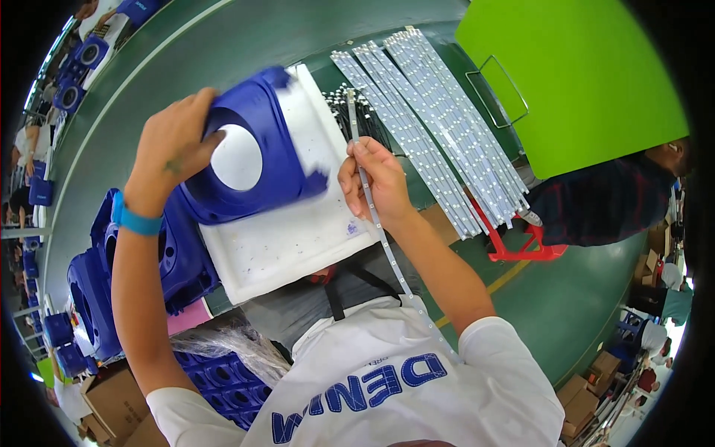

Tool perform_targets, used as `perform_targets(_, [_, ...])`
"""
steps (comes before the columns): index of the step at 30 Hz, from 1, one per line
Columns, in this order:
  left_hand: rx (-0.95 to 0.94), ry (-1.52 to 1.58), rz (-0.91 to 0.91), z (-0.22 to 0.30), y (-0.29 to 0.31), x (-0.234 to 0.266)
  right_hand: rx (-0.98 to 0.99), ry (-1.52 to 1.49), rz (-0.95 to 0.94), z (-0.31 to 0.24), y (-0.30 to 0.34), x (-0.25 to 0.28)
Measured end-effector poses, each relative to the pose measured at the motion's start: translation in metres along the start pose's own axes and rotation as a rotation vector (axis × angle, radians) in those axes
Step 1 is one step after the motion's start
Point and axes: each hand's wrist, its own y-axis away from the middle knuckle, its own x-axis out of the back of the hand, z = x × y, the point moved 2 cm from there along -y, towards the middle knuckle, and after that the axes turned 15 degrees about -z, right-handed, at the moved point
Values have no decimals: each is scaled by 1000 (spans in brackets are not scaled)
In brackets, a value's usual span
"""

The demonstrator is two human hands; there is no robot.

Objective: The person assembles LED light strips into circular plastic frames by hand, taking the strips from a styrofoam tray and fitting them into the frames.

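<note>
My left hand (175, 141) grips the edge of a blue plastic speaker-like housing (279, 167), its thumb in the large round opening. The housing is tilted above a white tray (261, 264), and its corners are blurred by motion. My right hand (378, 179) pinches a thin LED strip (391, 257) between thumb and fingers. The strip's upper end sticks up past the fingers, and its long lower part hangs across my forearm side to my shirt. Just beyond the tray lies a pile of black wires (376, 127) with white tips.
Long rows of LED strips (454, 134) lie right of the tray. A red plastic stool (532, 249) and a large green board (573, 82) with a wire handle are farther right, beside a person in dark clothes (596, 201). More blue housings (175, 257) stack at left.
</note>
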Motion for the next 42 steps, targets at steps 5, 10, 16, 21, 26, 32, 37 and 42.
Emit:
perform_targets(5, [515, 109, 3, 16, 31, -31, 6, 2, -12, 1, 0, 1])
perform_targets(10, [655, 321, -254, 44, 59, -63, -49, 73, -19, -2, -1, -6])
perform_targets(16, [111, 405, 115, 77, 74, -66, -83, 136, -19, -2, -1, -11])
perform_targets(21, [-77, 504, -53, 98, 76, -82, -100, 146, -33, -1, -2, -12])
perform_targets(26, [-133, 594, -139, 92, 89, -61, -88, 161, 6, -2, 0, -10])
perform_targets(32, [-135, 763, 108, 87, 100, -95, -135, 190, 20, -2, -5, -25])
perform_targets(37, [-59, 1476, 654, 92, 91, -84, -454, 341, -196, 22, 4, -112])
perform_targets(42, [26, 1416, 1049, 73, 118, -76, -86, 815, -364, 41, 6, -124])
